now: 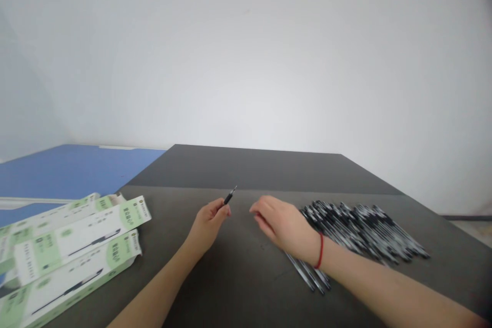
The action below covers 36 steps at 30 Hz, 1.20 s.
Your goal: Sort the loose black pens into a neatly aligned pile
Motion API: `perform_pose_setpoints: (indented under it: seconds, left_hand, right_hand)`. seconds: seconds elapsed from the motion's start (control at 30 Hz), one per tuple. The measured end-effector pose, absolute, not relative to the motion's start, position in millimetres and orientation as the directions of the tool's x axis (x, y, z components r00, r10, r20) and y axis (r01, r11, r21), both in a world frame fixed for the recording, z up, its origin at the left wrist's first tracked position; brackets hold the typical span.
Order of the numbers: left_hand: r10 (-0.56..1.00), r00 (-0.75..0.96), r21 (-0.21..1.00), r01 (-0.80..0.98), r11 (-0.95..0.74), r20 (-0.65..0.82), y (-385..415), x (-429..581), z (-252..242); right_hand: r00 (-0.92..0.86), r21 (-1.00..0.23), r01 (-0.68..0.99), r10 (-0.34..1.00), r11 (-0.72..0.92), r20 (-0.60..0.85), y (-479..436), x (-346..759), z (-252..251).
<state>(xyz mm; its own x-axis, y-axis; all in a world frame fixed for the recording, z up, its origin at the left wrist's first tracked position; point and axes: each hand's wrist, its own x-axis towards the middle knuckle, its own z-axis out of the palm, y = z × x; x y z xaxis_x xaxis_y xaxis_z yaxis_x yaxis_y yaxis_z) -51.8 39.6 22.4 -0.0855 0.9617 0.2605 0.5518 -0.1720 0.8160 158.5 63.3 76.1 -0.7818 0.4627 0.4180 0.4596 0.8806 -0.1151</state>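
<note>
My left hand (209, 223) is closed around a pen (229, 196). The black grip and bare tip stick out past my thumb, pointing up and away, while the rest of the barrel is hidden in my fingers. To the right of it, my right hand (279, 220) hovers with bent fingers, its thumb slightly apart from them. I see nothing between those fingers. Beneath its wrist lie a few loose pens (317, 277), partly covered by the arm. Beside that wrist spreads a large pile of pens (357, 230) with clear barrels and black ends.
Several white and green pen boxes (88, 230) overlap at the left edge of the dark table (230, 287). A blue surface (92, 164) lies beyond the table on the left. A pale wall (246, 61) rises behind.
</note>
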Motion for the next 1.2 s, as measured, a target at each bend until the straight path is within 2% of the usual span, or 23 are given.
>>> perform_pose_setpoints:
  seconds: [0.13, 0.3, 0.5, 0.63, 0.7, 0.73, 0.8, 0.9, 0.97, 1.03, 1.1, 1.2]
  left_hand:
    - [0.952, -0.158, 0.905, 0.384, -0.184, 0.26, 40.1, -53.4, 25.0]
    - [0.933, -0.225, 0.94, 0.261, -0.221, 0.282, 41.3, -65.5, 28.8]
    - [0.898, -0.31, 0.941, 0.234, -0.245, 0.311, 43.1, -76.5, 30.6]
    - [0.904, -0.3, 0.94, 0.245, -0.236, 0.305, 42.7, -73.1, 29.9]
    - [0.915, -0.27, 0.938, 0.26, -0.23, 0.299, 41.9, -68.7, 28.1]
    - [0.923, -0.248, 0.936, 0.269, -0.226, 0.294, 41.3, -65.9, 26.6]
    - [0.941, -0.192, 0.932, 0.289, -0.218, 0.279, 39.4, -59.1, 22.8]
    - [0.965, -0.092, 0.927, 0.313, -0.206, 0.246, 34.5, -46.1, 16.6]
    - [0.976, -0.017, 0.919, 0.339, -0.2, 0.219, 29.8, -36.8, 14.4]
    - [0.98, 0.078, 0.886, 0.42, -0.198, 0.182, 24.7, -28.5, 14.3]
    - [0.976, 0.166, 0.822, 0.53, -0.208, 0.14, 20.4, -22.6, 15.4]
    - [0.963, 0.253, 0.738, 0.631, -0.239, 0.095, 17.5, -18.9, 16.3]
  right_hand:
    - [-0.915, -0.11, 0.316, 0.333, 0.942, 0.227, 46.0, 126.6, 41.7]
    - [-0.965, -0.003, 0.149, 0.146, 0.989, 0.219, 37.7, 72.6, 15.9]
    - [-0.971, 0.105, 0.112, 0.086, 0.988, 0.224, 42.0, 44.2, 8.0]
    - [-0.972, 0.088, 0.122, 0.101, 0.989, 0.21, 40.9, 58.1, 10.3]
    - [-0.956, -0.016, 0.186, 0.185, 0.982, 0.227, 38.8, 74.9, 13.4]
    - [-0.934, -0.113, 0.235, 0.257, 0.965, 0.249, 37.4, 85.8, 15.6]
    - [-0.85, -0.392, 0.322, 0.445, 0.862, 0.282, 34.4, 111.8, 20.6]
    - [-0.692, -0.802, 0.287, 0.692, 0.524, 0.204, 31.6, 154.6, 27.2]
    - [-0.618, -0.949, 0.171, 0.778, 0.267, 0.108, 32.2, 179.1, 28.9]
    - [-0.56, -0.999, 0.02, 0.828, 0.045, 0.026, 34.5, 196.3, 27.7]
    - [-0.52, -0.981, -0.147, 0.854, -0.125, -0.03, 37.9, 205.1, 24.6]
    - [-0.509, -0.913, -0.33, 0.86, -0.24, -0.042, 42.7, 206.1, 19.3]
